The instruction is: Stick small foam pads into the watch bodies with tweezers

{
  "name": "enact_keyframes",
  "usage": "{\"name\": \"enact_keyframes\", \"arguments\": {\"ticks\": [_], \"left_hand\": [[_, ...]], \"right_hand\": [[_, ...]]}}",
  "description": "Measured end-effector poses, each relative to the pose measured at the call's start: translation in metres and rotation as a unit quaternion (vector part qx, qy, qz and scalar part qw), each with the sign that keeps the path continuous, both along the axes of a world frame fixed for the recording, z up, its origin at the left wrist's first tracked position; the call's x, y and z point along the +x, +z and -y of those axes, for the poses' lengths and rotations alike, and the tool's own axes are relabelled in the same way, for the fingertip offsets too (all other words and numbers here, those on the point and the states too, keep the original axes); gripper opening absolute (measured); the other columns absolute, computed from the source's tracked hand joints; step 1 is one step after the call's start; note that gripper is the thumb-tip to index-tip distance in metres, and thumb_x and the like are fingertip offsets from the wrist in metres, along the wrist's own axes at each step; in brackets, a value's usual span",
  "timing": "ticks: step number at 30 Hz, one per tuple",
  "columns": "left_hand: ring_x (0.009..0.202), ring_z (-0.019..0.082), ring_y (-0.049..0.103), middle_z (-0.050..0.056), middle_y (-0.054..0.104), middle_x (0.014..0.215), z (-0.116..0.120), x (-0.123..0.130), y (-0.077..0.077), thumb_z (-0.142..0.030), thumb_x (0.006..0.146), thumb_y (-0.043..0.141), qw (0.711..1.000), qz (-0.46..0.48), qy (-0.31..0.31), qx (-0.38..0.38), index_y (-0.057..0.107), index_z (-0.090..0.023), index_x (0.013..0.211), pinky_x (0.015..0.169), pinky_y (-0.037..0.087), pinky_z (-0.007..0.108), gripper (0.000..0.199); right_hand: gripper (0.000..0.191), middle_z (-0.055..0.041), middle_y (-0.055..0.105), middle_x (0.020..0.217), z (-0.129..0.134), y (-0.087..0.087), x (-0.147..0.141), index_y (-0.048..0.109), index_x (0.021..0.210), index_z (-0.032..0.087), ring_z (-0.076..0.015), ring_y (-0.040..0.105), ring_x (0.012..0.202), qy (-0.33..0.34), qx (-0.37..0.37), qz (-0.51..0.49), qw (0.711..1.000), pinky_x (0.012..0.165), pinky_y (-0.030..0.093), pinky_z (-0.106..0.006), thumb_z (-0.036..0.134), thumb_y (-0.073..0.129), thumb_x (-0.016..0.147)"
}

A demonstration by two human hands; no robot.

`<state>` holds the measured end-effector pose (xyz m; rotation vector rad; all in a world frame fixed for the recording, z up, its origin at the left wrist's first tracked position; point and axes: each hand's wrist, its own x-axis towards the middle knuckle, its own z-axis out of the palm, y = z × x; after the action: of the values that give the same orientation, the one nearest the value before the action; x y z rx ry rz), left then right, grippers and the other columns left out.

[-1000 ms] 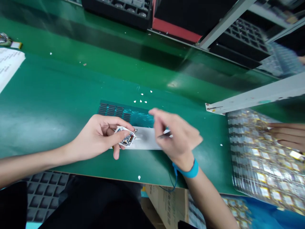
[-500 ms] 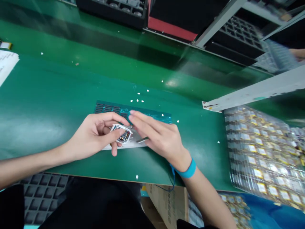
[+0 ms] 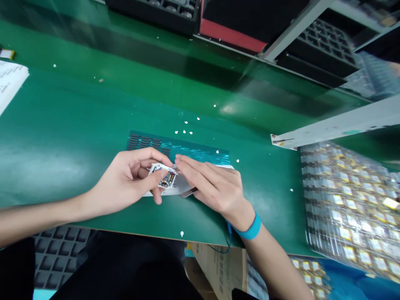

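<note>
My left hand point(image 3: 131, 179) grips a small white square casing point(image 3: 153, 168) with a circuit board point(image 3: 168, 180) inside, thumb across its face and fingers behind. Close against the casing's right edge, the fingertips of my right hand point(image 3: 215, 183) are pressed together. From under the right palm sticks out a flat, thin metal tool point(image 3: 189, 192); the fingers hide the rest of it and its kind is unclear. Below both hands lies a teal film sheet point(image 3: 200, 153) with rows of dark strips point(image 3: 146, 141), along with a white sheet point(image 3: 175, 191) that the hands partly cover.
Small white bits point(image 3: 184, 131) are scattered on the green table point(image 3: 78, 137). Clear trays of parts point(image 3: 346, 200) are stacked at right, beside a white post point(image 3: 331, 118). Papers point(image 3: 12, 83) lie at far left. A blue wrist strap point(image 3: 250, 226) with a cord circles my right wrist.
The view has shifted slightly, so the table's things appear a little to the right. My left hand still holds the casing; more of the metal tool shows below my right hand.
</note>
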<state>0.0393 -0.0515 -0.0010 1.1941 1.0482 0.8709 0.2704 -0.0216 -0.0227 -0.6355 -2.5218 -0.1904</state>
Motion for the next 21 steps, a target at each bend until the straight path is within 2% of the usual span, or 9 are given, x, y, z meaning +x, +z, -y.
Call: {"name": "enact_keyframes", "arguments": {"ticks": [3,6,10,14,18,21], "left_hand": [[0.056,0.016,0.077,-0.003,0.075,0.065,0.001,0.001,-0.003,-0.021,0.093,0.067,0.999,-0.008,0.016,0.03,0.067,-0.016,0.101,0.053,0.06,0.015,0.01],[0.061,0.019,0.079,-0.001,0.077,0.07,0.003,0.001,-0.007,-0.023,0.094,0.068,1.0,-0.009,0.02,0.018,0.065,-0.017,0.101,0.055,0.063,0.019,0.01],[0.063,0.02,0.079,0.0,0.077,0.073,0.01,0.002,-0.013,-0.024,0.094,0.066,0.999,-0.02,0.023,0.016,0.061,-0.018,0.103,0.055,0.064,0.022,0.012],[0.064,0.017,0.079,0.001,0.078,0.077,0.016,0.004,-0.017,-0.021,0.095,0.065,0.99,-0.071,0.043,0.111,0.062,-0.018,0.103,0.056,0.062,0.019,0.009],[0.059,0.014,0.076,0.001,0.077,0.073,0.018,0.006,-0.022,-0.018,0.096,0.064,0.968,-0.123,0.067,0.21,0.062,-0.018,0.098,0.052,0.057,0.018,0.002],[0.055,0.014,0.074,0.0,0.075,0.07,0.016,0.006,-0.023,-0.02,0.096,0.063,0.965,-0.125,0.076,0.216,0.062,-0.018,0.095,0.049,0.055,0.017,0.002]], "right_hand": [[0.038,-0.0129,0.076,0.129,0.002,-0.002,0.0,0.067,0.136,0.011,-0.0207,0.081,0.094,0.01,-0.019,-0.01,1.0,0.075,0.068,-0.03,0.008,0.053,0.101],[0.05,-0.0135,0.076,0.129,0.006,-0.007,-0.003,0.061,0.145,0.013,-0.0228,0.082,0.096,0.014,-0.041,-0.032,0.999,0.075,0.07,-0.032,0.004,0.054,0.097],[0.054,-0.0159,0.077,0.126,0.011,-0.013,-0.011,0.058,0.147,0.008,-0.025,0.082,0.096,0.006,-0.029,-0.042,0.999,0.074,0.071,-0.033,0.001,0.052,0.093],[0.059,-0.0167,0.075,0.129,0.017,-0.01,-0.017,0.051,0.152,0.007,-0.0223,0.082,0.091,-0.024,-0.018,-0.027,0.999,0.071,0.07,-0.03,0.0,0.048,0.093],[0.05,-0.0236,0.07,0.134,0.025,-0.002,-0.02,0.052,0.147,-0.002,-0.024,0.082,0.083,-0.033,-0.011,0.027,0.999,0.064,0.069,-0.032,0.005,0.048,0.098],[0.049,-0.0241,0.067,0.138,0.028,0.0,-0.021,0.053,0.147,-0.001,-0.0252,0.082,0.092,-0.049,-0.023,0.05,0.997,0.063,0.068,-0.03,0.005,0.046,0.099]]}}
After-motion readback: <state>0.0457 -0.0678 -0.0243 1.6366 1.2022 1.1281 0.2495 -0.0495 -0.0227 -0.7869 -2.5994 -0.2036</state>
